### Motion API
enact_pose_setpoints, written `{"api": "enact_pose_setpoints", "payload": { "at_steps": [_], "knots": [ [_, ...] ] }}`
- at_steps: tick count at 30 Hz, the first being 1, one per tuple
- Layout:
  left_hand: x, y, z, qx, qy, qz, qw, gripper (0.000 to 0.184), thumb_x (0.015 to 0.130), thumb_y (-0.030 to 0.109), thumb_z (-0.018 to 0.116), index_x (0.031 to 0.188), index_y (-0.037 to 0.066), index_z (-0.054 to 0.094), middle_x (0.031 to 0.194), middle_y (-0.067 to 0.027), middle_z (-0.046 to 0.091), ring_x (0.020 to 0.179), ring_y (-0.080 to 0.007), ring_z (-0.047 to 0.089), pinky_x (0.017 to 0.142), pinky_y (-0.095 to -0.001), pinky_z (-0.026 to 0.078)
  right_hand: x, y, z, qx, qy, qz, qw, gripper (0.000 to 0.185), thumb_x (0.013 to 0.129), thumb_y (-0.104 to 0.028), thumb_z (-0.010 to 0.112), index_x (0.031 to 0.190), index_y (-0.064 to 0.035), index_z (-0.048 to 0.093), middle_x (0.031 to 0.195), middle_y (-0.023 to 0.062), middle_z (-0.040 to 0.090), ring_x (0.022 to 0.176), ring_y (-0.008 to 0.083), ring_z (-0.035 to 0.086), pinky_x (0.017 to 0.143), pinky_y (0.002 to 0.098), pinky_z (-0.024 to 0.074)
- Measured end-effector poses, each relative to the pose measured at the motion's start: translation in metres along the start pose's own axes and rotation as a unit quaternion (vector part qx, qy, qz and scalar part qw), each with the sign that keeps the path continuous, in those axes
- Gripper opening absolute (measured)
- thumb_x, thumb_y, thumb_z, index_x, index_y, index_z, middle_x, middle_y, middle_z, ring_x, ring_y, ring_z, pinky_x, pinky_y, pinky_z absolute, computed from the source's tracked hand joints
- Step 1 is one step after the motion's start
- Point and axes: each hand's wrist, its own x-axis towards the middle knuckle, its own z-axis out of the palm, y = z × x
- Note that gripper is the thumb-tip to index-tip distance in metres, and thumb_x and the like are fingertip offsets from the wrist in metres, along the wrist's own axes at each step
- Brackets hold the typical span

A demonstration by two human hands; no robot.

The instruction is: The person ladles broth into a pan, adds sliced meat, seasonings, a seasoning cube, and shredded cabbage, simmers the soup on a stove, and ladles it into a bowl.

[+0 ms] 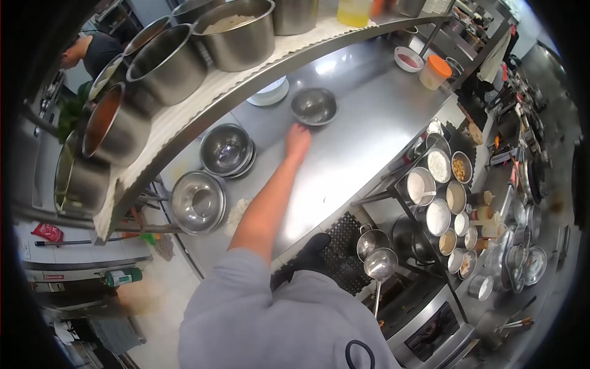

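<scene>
Where left hand (pixel 298 139) meets metal bowl (pixel 314 106) | mostly closed | seemingly pinching it

No text, label, brand, number or sign is readable.

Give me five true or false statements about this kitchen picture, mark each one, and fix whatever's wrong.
1. The left hand touches the rim of a bowl. True.
2. The tub lid is blue. False: it is orange.
3. Stacked bowls stand on the counter. True.
4. The right hand is on the counter. False: it is out of view.
5. Steel pots line the shelf. True.
</scene>
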Motion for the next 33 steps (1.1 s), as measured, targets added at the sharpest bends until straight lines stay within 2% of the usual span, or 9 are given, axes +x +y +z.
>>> {"api": "enact_pose_setpoints", "payload": {
  "at_steps": [2, 4, 6, 7, 9, 19, 22, 27, 33],
  "knots": [
    [0.017, 0.016, 0.011, 0.247, 0.105, 0.034, 0.963, 0.055, 0.087, 0.011, 0.062, 0.138, -0.007, 0.053, 0.139, -0.0257, 0.061, 0.129, -0.0407, 0.058, 0.106, -0.0436, 0.047, 0.006, -0.018, 0.005, 0.004, 0.014, 0.014, 1.0, 0.015, 0.089, -0.001, 0.073, 0.103, -0.0004, 0.073, 0.088, 0.0018, 0.072, 0.078, 0.0096, 0.065, 0.069, 0.0271, 0.0513],
    [0.057, 0.001, 0.001, 0.411, 0.17, 0.133, 0.886, 0.059, 0.09, 0.017, 0.061, 0.143, -0.007, 0.05, 0.15, -0.0249, 0.051, 0.139, -0.0397, 0.047, 0.114, -0.0479, 0.039, 0.013, -0.031, 0.007, 0.008, 0.026, 0.025, 0.999, 0.015, 0.089, -0.001, 0.073, 0.103, -0.0003, 0.073, 0.088, 0.0019, 0.072, 0.078, 0.0096, 0.065, 0.069, 0.0271, 0.0513],
    [0.075, 0.022, -0.013, 0.485, 0.207, 0.13, 0.84, 0.061, 0.094, 0.024, 0.058, 0.145, -0.007, 0.048, 0.156, -0.0227, 0.044, 0.147, -0.0378, 0.038, 0.12, -0.0528, 0.03, 0.017, -0.041, 0.009, 0.01, 0.036, 0.035, 0.999, 0.015, 0.089, -0.001, 0.073, 0.104, -0.0003, 0.073, 0.089, 0.0019, 0.072, 0.078, 0.0096, 0.065, 0.07, 0.0271, 0.0514],
    [0.085, 0.023, -0.022, 0.486, 0.201, 0.125, 0.841, 0.061, 0.094, 0.024, 0.058, 0.145, -0.007, 0.048, 0.156, -0.0227, 0.044, 0.147, -0.0378, 0.038, 0.12, -0.0528, 0.03, 0.019, -0.047, 0.008, 0.009, 0.04, 0.038, 0.998, 0.015, 0.089, -0.001, 0.073, 0.104, -0.0002, 0.073, 0.089, 0.002, 0.072, 0.078, 0.0096, 0.065, 0.07, 0.027, 0.0514],
    [0.1, 0.021, -0.039, 0.612, 0.152, 0.181, 0.755, 0.061, 0.097, 0.03, 0.056, 0.145, -0.006, 0.048, 0.151, -0.0205, 0.048, 0.144, -0.0353, 0.04, 0.123, -0.055, 0.025, 0.02, -0.054, 0.008, 0.011, 0.044, 0.045, 0.998, 0.015, 0.089, -0.001, 0.073, 0.104, -0.0001, 0.073, 0.089, 0.002, 0.072, 0.079, 0.0096, 0.065, 0.07, 0.027, 0.0515],
    [0.051, 0.024, -0.02, 0.663, 0.079, 0.186, 0.72, 0.053, 0.099, 0.034, 0.056, 0.134, -0.005, 0.056, 0.138, -0.0201, 0.057, 0.138, -0.0347, 0.046, 0.12, -0.0511, 0.03, 0.028, -0.052, 0.0, 0.008, 0.031, 0.027, 0.999, 0.016, 0.089, -0.001, 0.073, 0.105, 0.0003, 0.072, 0.09, 0.0023, 0.073, 0.079, 0.0097, 0.065, 0.07, 0.0268, 0.0518],
    [-0.001, 0.006, -0.013, 0.613, 0.065, 0.26, 0.744, 0.053, 0.098, 0.036, 0.06, 0.129, -0.007, 0.058, 0.133, -0.0242, 0.059, 0.133, -0.0385, 0.049, 0.118, -0.0511, 0.032, 0.026, -0.037, -0.008, 0.013, 0.021, 0.004, 1.0, 0.016, 0.089, -0.001, 0.073, 0.105, 0.0004, 0.072, 0.091, 0.0024, 0.073, 0.079, 0.0097, 0.066, 0.071, 0.0268, 0.0519],
    [-0.131, 0.0, 0.01, 0.596, -0.022, 0.279, 0.753, 0.072, 0.095, 0.041, 0.066, 0.137, -0.015, 0.048, 0.136, -0.0276, 0.052, 0.13, -0.0413, 0.045, 0.118, -0.0513, 0.031, 0.004, 0.009, -0.019, 0.033, 0.013, -0.034, 0.999, 0.017, 0.089, -0.001, 0.074, 0.106, 0.0006, 0.072, 0.092, 0.0026, 0.073, 0.08, 0.0097, 0.066, 0.071, 0.0267, 0.0521],
    [-0.232, -0.025, 0.024, 0.573, -0.099, 0.294, 0.759, 0.084, 0.094, 0.043, 0.067, 0.145, -0.016, 0.038, 0.142, -0.0269, 0.044, 0.131, -0.0411, 0.042, 0.122, -0.0514, 0.027, -0.029, 0.09, -0.032, 0.072, 0.009, -0.071, 0.995, 0.017, 0.089, -0.001, 0.074, 0.107, 0.0009, 0.072, 0.093, 0.0028, 0.073, 0.08, 0.0097, 0.066, 0.071, 0.0266, 0.0523]
  ]
}}
